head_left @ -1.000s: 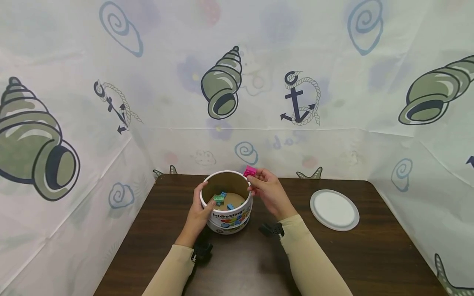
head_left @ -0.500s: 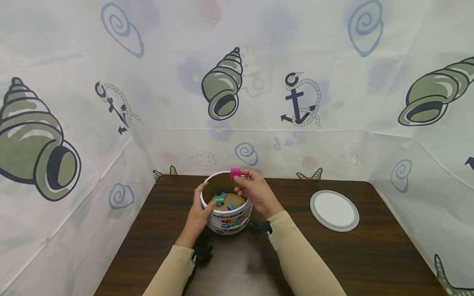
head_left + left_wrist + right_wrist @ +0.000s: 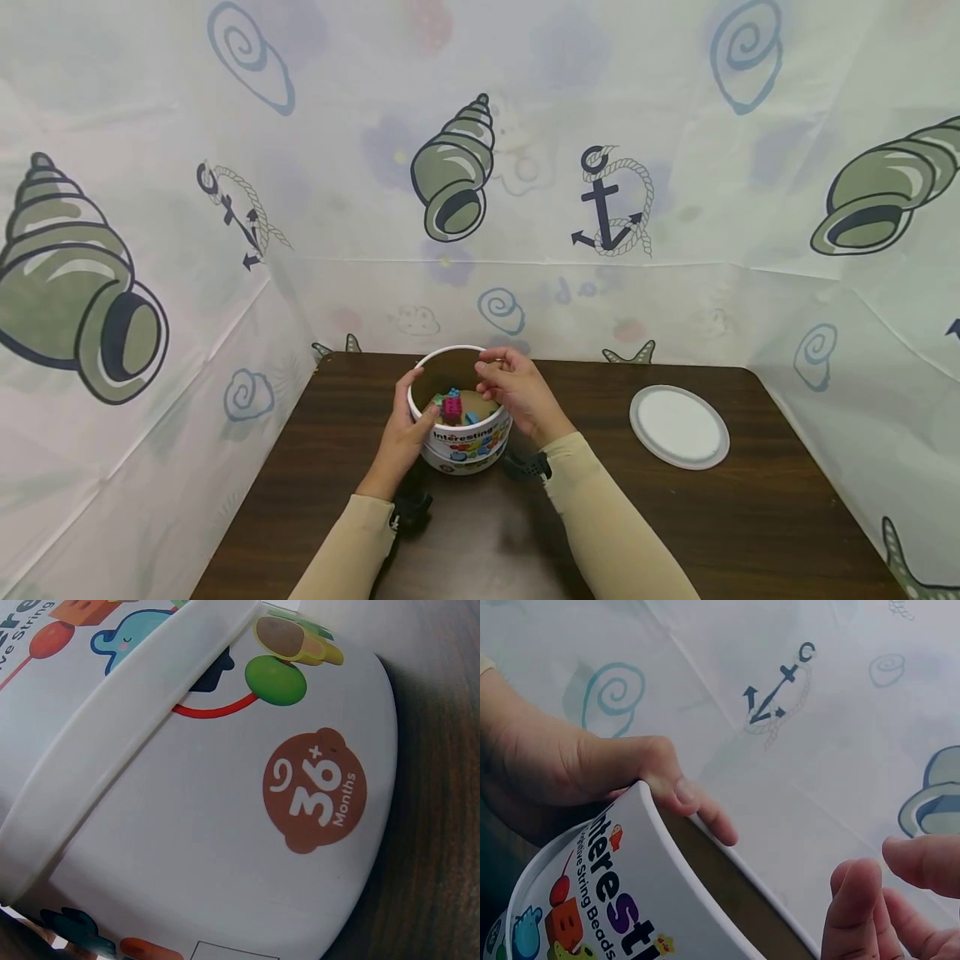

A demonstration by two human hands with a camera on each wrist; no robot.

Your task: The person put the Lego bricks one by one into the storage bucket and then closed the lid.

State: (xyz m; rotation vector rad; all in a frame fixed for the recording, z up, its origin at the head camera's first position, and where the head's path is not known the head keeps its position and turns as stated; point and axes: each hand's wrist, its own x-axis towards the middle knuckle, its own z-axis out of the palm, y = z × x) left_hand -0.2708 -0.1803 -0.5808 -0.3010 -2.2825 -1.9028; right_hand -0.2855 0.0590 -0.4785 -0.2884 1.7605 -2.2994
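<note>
A white round bucket point(image 3: 467, 450) with printed toy pictures stands on the table and fills most of the left wrist view. My left hand point(image 3: 400, 427) grips its left rim, the thumb hooked over the edge. Inside the bucket a pink toy brick point(image 3: 452, 407) shows near the thumb, among blue point(image 3: 471, 417) and green bricks. Over the bucket's right rim is my right hand point(image 3: 521, 393), thumb and fingertips parted with nothing between them. The right wrist view shows the fingers of that right hand point(image 3: 900, 907) beside the bucket mouth point(image 3: 727, 900).
A white round lid or plate point(image 3: 679, 427) lies on the dark wooden table point(image 3: 585, 533) to the right. Printed cloth walls point(image 3: 540, 292) rise close behind the table and on both sides.
My right hand moved left over the bucket and let go of the pink brick, which is now inside it. My left hand has kept its grip on the rim.
</note>
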